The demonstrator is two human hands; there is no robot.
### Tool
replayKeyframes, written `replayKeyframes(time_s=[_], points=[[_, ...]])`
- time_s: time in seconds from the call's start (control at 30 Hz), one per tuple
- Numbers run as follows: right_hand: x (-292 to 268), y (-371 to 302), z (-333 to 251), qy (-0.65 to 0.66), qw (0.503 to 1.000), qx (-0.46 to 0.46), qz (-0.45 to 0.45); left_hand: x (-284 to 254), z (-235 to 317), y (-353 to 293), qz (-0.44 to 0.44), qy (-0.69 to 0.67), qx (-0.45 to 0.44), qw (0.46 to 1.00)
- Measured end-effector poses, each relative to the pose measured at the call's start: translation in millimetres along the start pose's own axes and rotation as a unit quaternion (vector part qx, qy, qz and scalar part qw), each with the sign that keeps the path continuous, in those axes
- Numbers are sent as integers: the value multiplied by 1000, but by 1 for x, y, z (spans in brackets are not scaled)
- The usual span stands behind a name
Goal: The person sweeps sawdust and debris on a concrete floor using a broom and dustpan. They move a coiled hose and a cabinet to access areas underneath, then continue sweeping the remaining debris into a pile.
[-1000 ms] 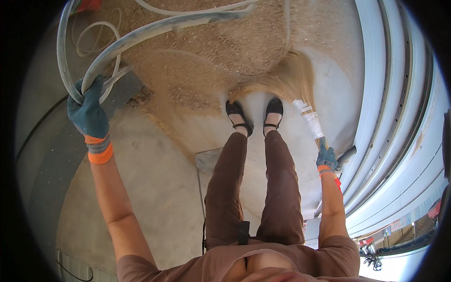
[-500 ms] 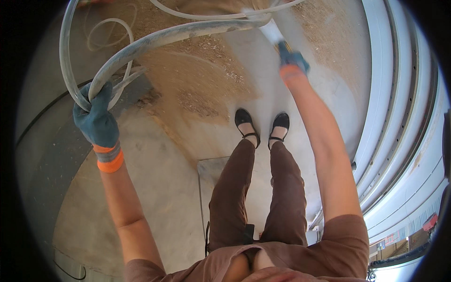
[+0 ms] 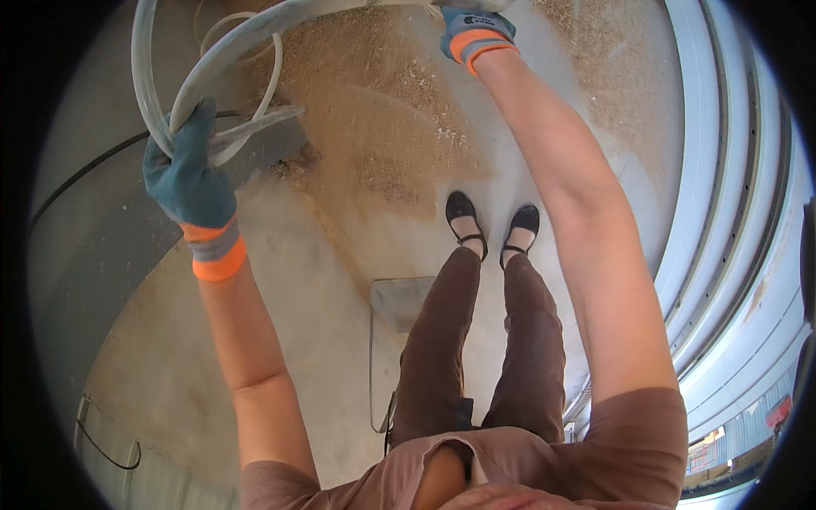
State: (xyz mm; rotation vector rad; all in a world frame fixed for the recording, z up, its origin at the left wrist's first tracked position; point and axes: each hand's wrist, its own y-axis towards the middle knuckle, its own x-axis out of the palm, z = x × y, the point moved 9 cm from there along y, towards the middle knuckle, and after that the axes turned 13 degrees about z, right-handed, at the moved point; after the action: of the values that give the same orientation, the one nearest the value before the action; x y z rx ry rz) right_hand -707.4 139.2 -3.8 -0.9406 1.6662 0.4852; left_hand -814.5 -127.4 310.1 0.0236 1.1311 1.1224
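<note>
— Hands?
— Left hand point(image 3: 189, 183), gloved, is closed around coiled pale hose point(image 3: 246, 38) held overhead. Right hand point(image 3: 473, 25) reaches the same hose at the top edge; its grip I cannot tell.
— Below?
— Sawdust point(image 3: 382, 127) on the floor point(image 3: 306, 323).

left hand point(image 3: 189, 174) in teal glove, fist closed round looped pale hose point(image 3: 161, 119). right hand point(image 3: 473, 24) raised at top edge, gloved, gripping same hose where it arcs across. below: black shoes point(image 3: 493, 223) on concrete floor point(image 3: 297, 280), sawdust point(image 3: 382, 127) spread ahead, white corrugated wall point(image 3: 731, 212) at right.
</note>
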Motion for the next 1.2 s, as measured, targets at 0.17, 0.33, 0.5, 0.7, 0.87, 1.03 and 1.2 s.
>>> replayKeyframes(time_s=[0.17, 0.33, 0.5, 0.7, 0.87, 1.03, 1.2], points=[[-26, -76, 43, -28, 999, -18, -11, -10, 2, 5, 29, -107, -238, 965], [-70, -203, 86, -30, 993, 16, -112, -8, 22, 3, -5, -120, -283, 952], [-96, -355, 111, -4, 986, -21, -168, -2, 37, -11, -18, -121, -314, 942], [-84, -529, 135, -33, 953, 59, -297, 6, 50, -45, -33, -110, -314, 942], [-55, -635, 132, -82, 952, 66, -286, 16, 43, -81, -63, -85, -300, 948], [-52, -668, 103, -111, 943, 91, -302, 19, 29, -109, -84, -79, -295, 949], [-52, -683, 89, -84, 934, 129, -323, 25, 22, -131, -88, -78, -291, 950]])
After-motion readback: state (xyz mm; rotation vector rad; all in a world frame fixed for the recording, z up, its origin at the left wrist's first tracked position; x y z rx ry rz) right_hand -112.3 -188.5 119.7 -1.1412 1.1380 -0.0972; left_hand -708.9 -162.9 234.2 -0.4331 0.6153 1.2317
